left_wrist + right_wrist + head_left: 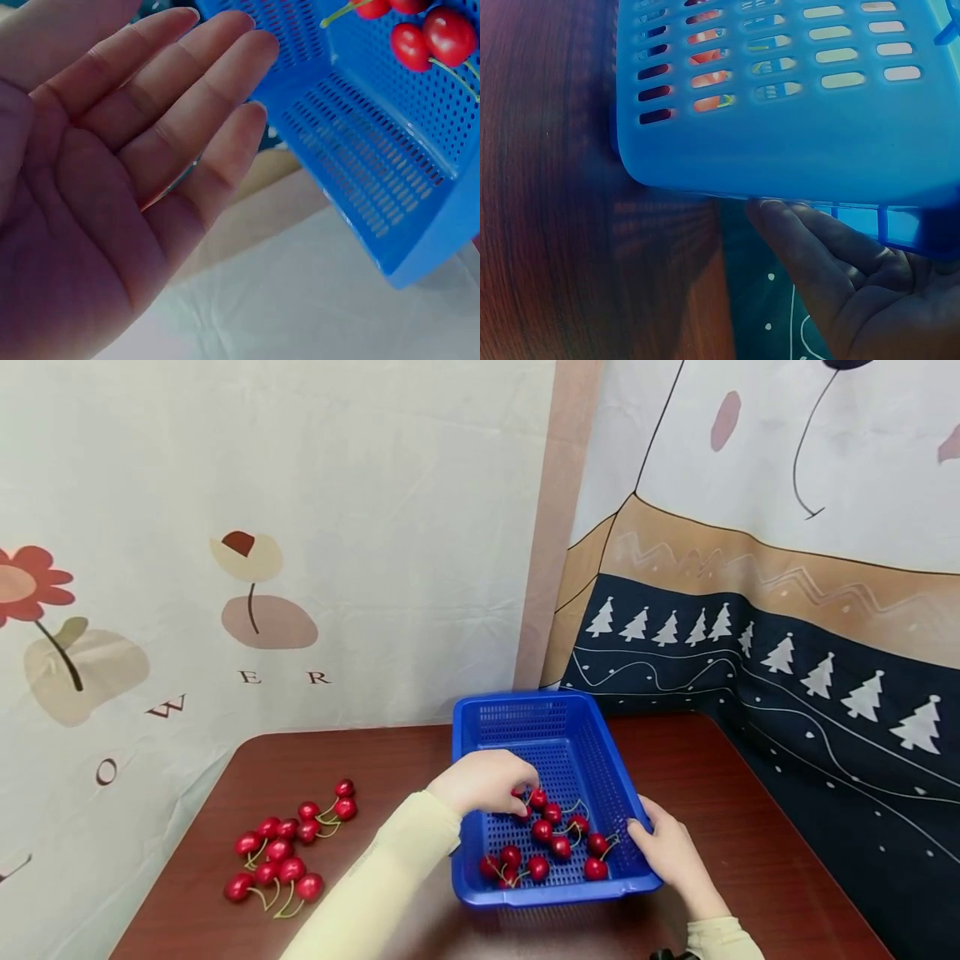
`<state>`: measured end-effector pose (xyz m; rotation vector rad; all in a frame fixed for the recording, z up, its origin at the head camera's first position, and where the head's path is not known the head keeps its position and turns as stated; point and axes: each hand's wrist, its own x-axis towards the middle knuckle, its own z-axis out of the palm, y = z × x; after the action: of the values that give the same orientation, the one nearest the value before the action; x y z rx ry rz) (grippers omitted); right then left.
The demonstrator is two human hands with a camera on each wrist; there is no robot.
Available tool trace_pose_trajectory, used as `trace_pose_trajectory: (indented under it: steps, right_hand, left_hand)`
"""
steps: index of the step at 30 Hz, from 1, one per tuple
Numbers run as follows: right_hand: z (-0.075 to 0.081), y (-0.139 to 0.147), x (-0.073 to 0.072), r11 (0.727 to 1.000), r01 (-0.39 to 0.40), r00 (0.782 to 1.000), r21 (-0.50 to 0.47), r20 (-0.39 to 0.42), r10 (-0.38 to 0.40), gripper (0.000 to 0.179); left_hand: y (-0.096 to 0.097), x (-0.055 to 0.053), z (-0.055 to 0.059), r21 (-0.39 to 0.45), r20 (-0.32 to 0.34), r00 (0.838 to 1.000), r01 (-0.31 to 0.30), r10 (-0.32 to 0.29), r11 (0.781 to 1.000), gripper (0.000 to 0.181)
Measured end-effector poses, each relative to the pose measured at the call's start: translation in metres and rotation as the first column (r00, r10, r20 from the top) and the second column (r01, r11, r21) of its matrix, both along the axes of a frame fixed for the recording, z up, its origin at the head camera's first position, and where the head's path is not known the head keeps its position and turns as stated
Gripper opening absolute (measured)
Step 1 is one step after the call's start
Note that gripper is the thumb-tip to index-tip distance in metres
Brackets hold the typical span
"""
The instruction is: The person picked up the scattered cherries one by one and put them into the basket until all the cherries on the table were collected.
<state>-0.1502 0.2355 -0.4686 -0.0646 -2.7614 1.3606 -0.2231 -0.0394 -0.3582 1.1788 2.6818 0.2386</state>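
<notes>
A blue plastic basket (pixel 615 777) with slotted walls holds several red cherries (pixel 560 847) with green stems, mostly toward its near end. My left hand (pixel 486 779) reaches over the basket's left rim, fingertips down among the cherries. In the left wrist view, that hand's fingers (pixel 199 112) are loosely extended, and no cherry shows in the palm. My right hand (pixel 671 852) grips the basket's right rim, thumb on top. From the right wrist view, its fingers (pixel 802 247) lie along the outer side under the rim.
More cherries (pixel 279 849) with stems lie in a loose group on the left of the dark red-brown table (pixel 405 760). A printed cloth (pixel 412 568) hangs behind the table, and a dark tree-patterned part (pixel 780 727) runs along its right side.
</notes>
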Motion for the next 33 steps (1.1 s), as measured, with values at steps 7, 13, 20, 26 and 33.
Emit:
trace_pose_trajectory:
  steps: [7, 13, 20, 26, 33]
  right_hand:
    - [0.000, 0.000, 0.000, 1.000, -0.001, 1.000, -0.005, 0.016, 0.001, 0.047]
    - [-0.002, 0.000, 0.000, 1.000, 0.000, 1.000, -0.003, 0.002, 0.000, 0.047]
    - [0.000, 0.001, 0.000, 1.000, 0.005, 1.000, 0.000, 0.011, -0.005, 0.047]
    - [0.000, 0.001, 0.000, 1.000, 0.006, 1.000, -0.001, 0.002, -0.006, 0.046]
    - [-0.004, 0.002, -0.001, 1.000, 0.019, 1.000, -0.017, 0.009, -0.019, 0.046]
  left_hand:
    - [-0.025, 0.005, 0.005, 0.135, -0.015, 0.996, -0.080, 0.083, 0.988, 0.036]
    - [-0.050, 0.012, 0.007, 0.250, -0.018, 0.985, -0.162, 0.172, 0.954, 0.040]
    - [-0.075, 0.019, 0.001, 0.332, 0.011, 0.949, -0.302, 0.316, 0.894, 0.045]
    - [-0.094, 0.024, -0.010, 0.404, 0.024, 0.925, -0.355, 0.378, 0.843, 0.045]
    - [-0.119, 0.031, -0.027, 0.405, 0.032, 0.904, -0.402, 0.427, 0.821, 0.051]
